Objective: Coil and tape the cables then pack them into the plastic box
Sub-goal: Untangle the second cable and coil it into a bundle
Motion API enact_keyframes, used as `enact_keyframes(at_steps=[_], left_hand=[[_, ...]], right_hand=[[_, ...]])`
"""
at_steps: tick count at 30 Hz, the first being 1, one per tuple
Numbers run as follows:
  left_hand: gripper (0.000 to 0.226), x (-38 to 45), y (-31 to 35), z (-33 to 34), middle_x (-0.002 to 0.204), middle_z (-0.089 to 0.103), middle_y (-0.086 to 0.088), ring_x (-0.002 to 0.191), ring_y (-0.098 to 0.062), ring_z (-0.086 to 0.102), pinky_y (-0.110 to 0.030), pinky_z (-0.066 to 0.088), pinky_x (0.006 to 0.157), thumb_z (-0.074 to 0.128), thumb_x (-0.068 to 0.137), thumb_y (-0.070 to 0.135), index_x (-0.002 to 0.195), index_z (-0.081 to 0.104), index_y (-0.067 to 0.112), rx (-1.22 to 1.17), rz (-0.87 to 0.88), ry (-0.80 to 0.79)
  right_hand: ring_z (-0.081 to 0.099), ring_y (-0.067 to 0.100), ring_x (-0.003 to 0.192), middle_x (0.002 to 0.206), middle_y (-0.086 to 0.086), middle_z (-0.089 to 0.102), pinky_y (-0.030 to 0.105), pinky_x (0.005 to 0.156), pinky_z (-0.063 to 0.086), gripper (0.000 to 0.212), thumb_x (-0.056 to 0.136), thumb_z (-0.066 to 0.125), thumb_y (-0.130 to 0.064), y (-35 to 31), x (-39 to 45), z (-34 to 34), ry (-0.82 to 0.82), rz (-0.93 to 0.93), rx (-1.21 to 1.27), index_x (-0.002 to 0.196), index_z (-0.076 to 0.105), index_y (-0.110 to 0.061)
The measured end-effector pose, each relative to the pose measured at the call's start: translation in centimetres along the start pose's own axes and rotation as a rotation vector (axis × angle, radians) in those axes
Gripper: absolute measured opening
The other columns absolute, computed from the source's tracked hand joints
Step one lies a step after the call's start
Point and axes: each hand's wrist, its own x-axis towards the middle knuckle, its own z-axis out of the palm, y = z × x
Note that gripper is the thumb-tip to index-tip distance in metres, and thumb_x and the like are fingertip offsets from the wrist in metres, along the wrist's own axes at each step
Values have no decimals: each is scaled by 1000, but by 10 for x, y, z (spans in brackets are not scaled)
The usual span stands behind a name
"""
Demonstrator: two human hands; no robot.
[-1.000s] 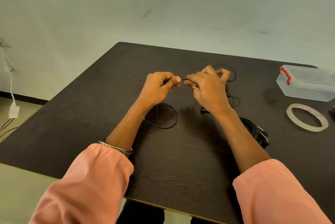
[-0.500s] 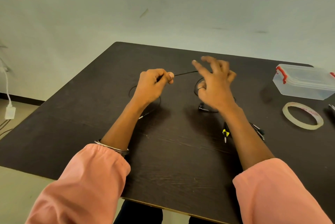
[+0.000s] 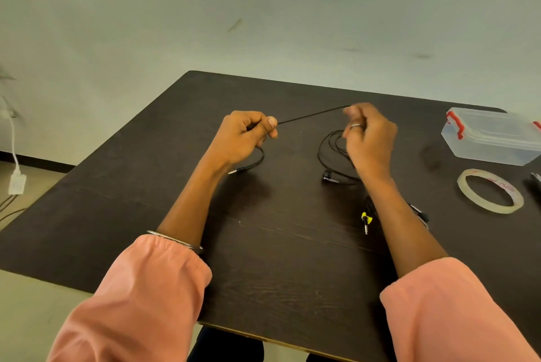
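Observation:
A thin black earphone cable (image 3: 310, 114) runs taut between my two hands above the dark table (image 3: 278, 259). My left hand (image 3: 246, 136) pinches one end of the stretch, with the plug end (image 3: 237, 170) trailing under it onto the table. My right hand (image 3: 369, 139) grips the other end, and loose loops with an earbud (image 3: 328, 176) lie beneath it. A second black cable with a yellow-marked plug (image 3: 366, 219) lies partly hidden under my right forearm. The clear plastic box (image 3: 491, 139) with red latches stands closed at the far right. A roll of clear tape (image 3: 490, 190) lies in front of it.
A dark object (image 3: 535, 180) is cut off by the right edge beside the tape. Off the table at the left, a white charger and cable (image 3: 16, 180) hang against the wall. The table's front edge runs just above my sleeves.
My hands have moved apart, pulling a longer stretch of cable taut between them. My right hand, open-fingered half a second ago, has closed on the cable.

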Motion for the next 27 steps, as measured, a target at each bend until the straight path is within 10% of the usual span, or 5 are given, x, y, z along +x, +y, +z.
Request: enact_keyframes(at_steps=[6,13,20,27], left_hand=[[38,-1,3,-3,48,42,8,39,-1,32,-9,29,44,53,98,30,80,70,1,-128,-58,70],[39,1,12,9,42,42,13,35,-2,31,-9,26,39,54,97,32,80,70,1,-225,-180,82],[36,-4,17,8,49,40,0,42,-9,25,-23,21,40,55,96,34,87,74,5,-255,-249,-57],[29,-4,12,-3,52,44,2,46,-10,28,-17,26,41,58,95,32,85,75,10,-201,-223,-117]], right_hand=[[62,27,96,93,7,70,39,96,37,37,91,39,-2,15,7,-8,146,224,-142,122,56,-13],[33,20,130,145,-5,43,43,95,21,63,82,53,-34,-34,-12,10,-216,-499,-507,143,40,-23],[56,17,91,77,-6,62,43,91,16,23,96,52,-31,-32,-20,20,-319,-517,-466,92,72,-21],[57,24,64,62,-9,53,32,81,21,21,92,46,-4,-7,-7,7,34,-55,-246,96,65,-12]])
